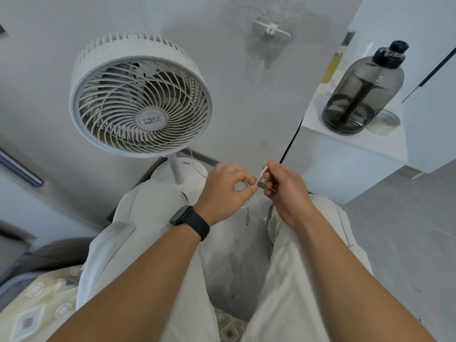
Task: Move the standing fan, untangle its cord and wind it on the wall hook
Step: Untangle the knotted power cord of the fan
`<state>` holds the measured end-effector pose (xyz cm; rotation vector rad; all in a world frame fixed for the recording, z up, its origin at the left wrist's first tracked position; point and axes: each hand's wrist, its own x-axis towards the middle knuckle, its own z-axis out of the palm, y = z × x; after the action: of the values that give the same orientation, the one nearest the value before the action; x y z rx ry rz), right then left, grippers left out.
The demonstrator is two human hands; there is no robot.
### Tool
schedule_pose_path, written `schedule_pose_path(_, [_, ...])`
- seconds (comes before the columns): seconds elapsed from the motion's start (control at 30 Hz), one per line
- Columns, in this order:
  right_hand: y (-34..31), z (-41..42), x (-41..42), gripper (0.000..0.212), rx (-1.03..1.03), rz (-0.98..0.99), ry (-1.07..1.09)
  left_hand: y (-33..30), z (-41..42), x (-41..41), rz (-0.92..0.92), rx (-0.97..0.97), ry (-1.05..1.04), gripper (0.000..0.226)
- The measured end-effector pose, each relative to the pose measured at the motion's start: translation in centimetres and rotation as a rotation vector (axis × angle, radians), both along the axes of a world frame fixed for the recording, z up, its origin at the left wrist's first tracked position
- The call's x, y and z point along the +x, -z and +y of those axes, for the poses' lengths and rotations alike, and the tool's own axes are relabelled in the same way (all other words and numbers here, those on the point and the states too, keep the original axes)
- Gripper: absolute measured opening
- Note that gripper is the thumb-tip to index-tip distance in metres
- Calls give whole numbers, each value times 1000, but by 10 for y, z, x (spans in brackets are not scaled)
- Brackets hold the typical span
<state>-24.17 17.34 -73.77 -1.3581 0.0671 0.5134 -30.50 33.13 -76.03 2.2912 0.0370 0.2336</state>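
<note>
A white standing fan stands against the wall ahead of my knees, its round base on the floor. Its thin white cord runs from the base to my hands. My left hand pinches the cord between thumb and fingers, with a small loop under the fingers. My right hand pinches the cord just to the right, a short stretch taut between both hands. The plug end dangles below my left hand. A white wall hook is fixed on the wall high above, with nothing on it.
A white cabinet stands at the right and carries a large dark water bottle and a tape roll. A patterned bed cover lies at the lower left. My legs in light trousers fill the lower middle.
</note>
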Motion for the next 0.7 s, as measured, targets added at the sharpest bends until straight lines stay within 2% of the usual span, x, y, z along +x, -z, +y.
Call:
schedule_pose_path(0.07, [-2, -3, 2, 27, 130, 87, 33, -2, 1, -2, 42, 106, -31, 8])
schedule_pose_path(0.17, [-3, -5, 4, 29, 235, 199, 56, -5, -1, -5, 77, 73, 4, 23])
schedule_pose_path(0.3, [-1, -9, 9, 31, 404, 284, 42, -6, -5, -4, 86, -105, 86, 37])
schedule_pose_path(0.47, [0, -14, 13, 31, 541, 336, 92, -11, -7, -5, 179, -348, 70, 54])
schedule_pose_path(0.6, [-4, -16, 14, 26, 579, 330, 128, -13, -6, -4, 222, -481, 36, 65])
schedule_pose_path(0.7, [-3, -15, 14, 11, 512, 280, 114, -13, -4, -3, 195, -602, -40, 66])
